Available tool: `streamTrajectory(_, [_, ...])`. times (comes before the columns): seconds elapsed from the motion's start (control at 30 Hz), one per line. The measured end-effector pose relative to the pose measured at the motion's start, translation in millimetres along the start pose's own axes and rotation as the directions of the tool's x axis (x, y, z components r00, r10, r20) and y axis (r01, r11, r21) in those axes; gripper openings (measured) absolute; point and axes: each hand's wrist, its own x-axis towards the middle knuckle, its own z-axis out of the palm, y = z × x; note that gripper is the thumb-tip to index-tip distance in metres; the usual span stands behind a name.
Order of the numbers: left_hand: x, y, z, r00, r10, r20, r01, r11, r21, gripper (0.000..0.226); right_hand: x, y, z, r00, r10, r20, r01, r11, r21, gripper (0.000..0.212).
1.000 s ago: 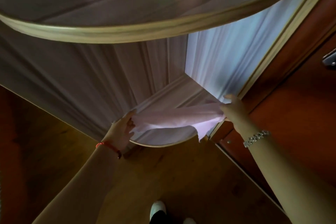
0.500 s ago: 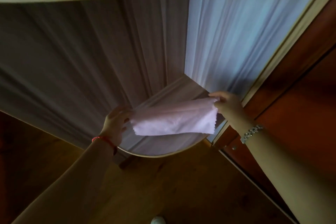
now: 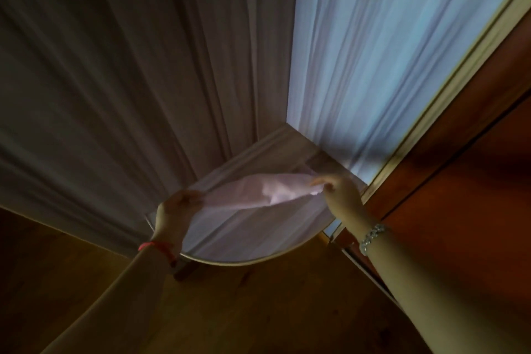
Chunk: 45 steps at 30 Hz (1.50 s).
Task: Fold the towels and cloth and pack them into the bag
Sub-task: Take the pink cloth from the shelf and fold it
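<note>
Nearest you, both forearms reach out over the wooden floor (image 3: 258,310), a red band (image 3: 156,246) on your left wrist and a beaded bracelet (image 3: 372,237) on your right. Your left hand (image 3: 175,210) has its fingers curled round one end of the pale pink cloth (image 3: 258,190), and your right hand (image 3: 340,190) pinches the other end between thumb and fingertips, though motion blur softens the detail there. The cloth hangs in the air between your hands, slack and creased in the middle, above the round glossy surface (image 3: 244,263) and not resting on it. Beyond that hang the long grey curtain (image 3: 143,80) and the sheer panel (image 3: 388,66) lit from the window, with a wooden door (image 3: 459,167) to the right. By my reading you are early in folding this piece: no clean fold shows, no bag or finished stack is in view, so folding and packing both remain.
</note>
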Motion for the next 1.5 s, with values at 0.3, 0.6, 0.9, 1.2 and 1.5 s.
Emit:
streamTrajectory(0.3, [-26,-76,5,0.979,-0.195,0.052,0.192,0.979,0.061,0.023,-33,59,37,0.930,0.306,0.204,-0.308,0.951,-0.025,0.041])
streamTrajectory(0.6, [-21,-93,3,0.964,-0.267,-0.005,0.264,0.949,0.172,0.030,-39,80,48,0.947,0.313,0.071,-0.316,0.948,0.034,0.018])
streamTrajectory(0.9, [-21,-93,4,0.962,-0.271,-0.027,0.268,0.928,0.259,0.022,-42,77,49,0.918,0.383,0.101,-0.392,0.914,0.103,0.041])
streamTrajectory(1.2, [-3,-71,24,0.968,-0.246,-0.053,0.252,0.954,0.162,0.024,-11,78,60,0.918,0.376,0.123,-0.379,0.926,-0.006,0.036])
streamTrajectory(1.5, [7,-65,33,0.983,-0.177,-0.043,0.182,0.954,0.237,0.008,-10,74,60,0.977,0.207,-0.043,-0.207,0.978,0.020,0.035])
